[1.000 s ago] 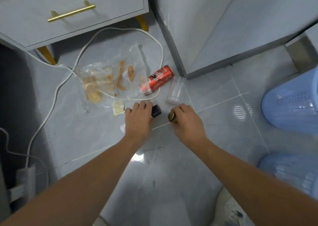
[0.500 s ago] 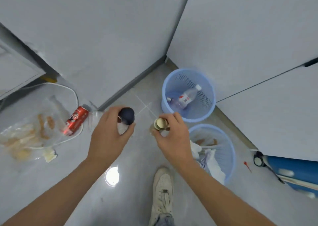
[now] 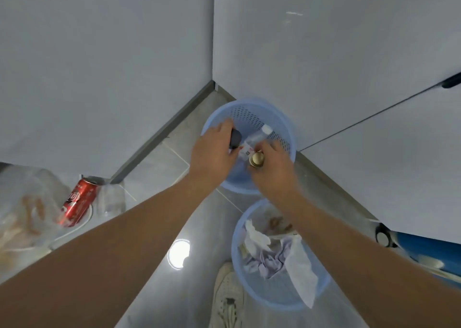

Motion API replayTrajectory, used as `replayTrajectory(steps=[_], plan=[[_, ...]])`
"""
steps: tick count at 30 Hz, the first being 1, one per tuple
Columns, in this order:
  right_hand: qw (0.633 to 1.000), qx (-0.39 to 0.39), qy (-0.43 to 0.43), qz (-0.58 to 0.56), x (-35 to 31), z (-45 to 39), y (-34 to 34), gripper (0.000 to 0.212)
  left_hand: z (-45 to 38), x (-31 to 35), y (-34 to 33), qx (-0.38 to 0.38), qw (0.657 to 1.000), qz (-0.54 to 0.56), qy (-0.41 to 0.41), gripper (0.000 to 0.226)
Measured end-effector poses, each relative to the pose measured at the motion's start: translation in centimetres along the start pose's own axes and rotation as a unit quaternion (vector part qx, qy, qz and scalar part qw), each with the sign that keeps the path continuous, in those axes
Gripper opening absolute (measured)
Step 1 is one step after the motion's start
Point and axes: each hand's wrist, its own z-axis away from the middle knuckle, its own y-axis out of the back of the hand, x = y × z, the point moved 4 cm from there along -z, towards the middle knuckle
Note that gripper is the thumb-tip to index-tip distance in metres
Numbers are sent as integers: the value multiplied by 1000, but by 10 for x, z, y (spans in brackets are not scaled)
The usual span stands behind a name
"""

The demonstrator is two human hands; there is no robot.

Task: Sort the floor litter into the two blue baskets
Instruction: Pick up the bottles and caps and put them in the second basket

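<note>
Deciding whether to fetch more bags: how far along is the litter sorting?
Done: a bottle lies in the far basket, tissues in the near basket. In hand: left hand and right hand each hold a small item over the far basket. Left: red can, cup, plastic bag.

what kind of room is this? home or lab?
Likely a home interior, a tiled corner beside grey cabinets. Cues: glossy grey floor tiles, two blue perforated plastic baskets, one holding a clear bottle, one crumpled tissues, and a red drink can lying on the floor.
</note>
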Motion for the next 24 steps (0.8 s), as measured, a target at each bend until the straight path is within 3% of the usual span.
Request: replayTrajectory(steps=[9, 17, 24], plan=[[990, -109, -10, 85, 33, -15, -43, 11, -13, -17, -52, -64, 982, -174, -17, 22], [995, -59, 55, 55, -23, -2, -23, 9, 24, -23, -7, 13, 995, -85, -50, 26], [988, -49, 139, 37, -135, 47, -37, 17, 121, -100, 67, 41, 998, -33, 28, 25]])
